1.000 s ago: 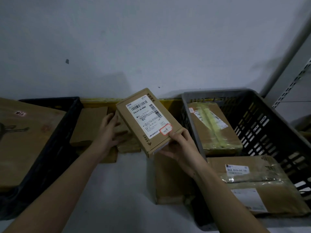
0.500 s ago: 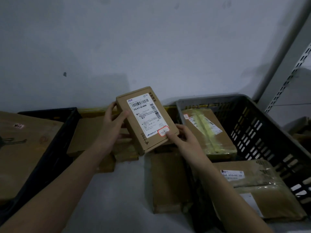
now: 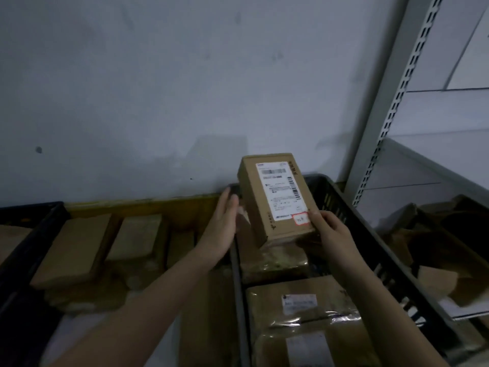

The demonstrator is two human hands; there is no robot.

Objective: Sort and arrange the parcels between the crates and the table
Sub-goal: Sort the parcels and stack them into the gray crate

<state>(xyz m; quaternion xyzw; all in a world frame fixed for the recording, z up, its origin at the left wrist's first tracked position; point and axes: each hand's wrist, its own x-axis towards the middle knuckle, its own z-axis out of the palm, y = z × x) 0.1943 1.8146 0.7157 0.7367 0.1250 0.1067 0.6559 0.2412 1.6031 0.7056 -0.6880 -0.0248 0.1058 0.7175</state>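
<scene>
Labelled box (image 3: pixel 275 200) shifted right, now over grey crate (image 3: pixel 341 205) | right hand (image 3: pixel 328 234) grips lower corner, left hand (image 3: pixel 225 223) flat, fingers released | step: crating | next: lowered onto wrapped parcel (image 3: pixel 275 263)

Held box (image 3: pixel 275 200): white label w/ barcodes, print too blurred to read; other parcels' labels same.

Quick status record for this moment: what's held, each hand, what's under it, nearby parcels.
held: labelled cardboard box, tilted, above grey crate
right hand: grips box's near right corner
left hand: fingers straight, by box's left side; contact unclear
in crate: two taped parcels
on table: several brown parcels, black crate at left
</scene>
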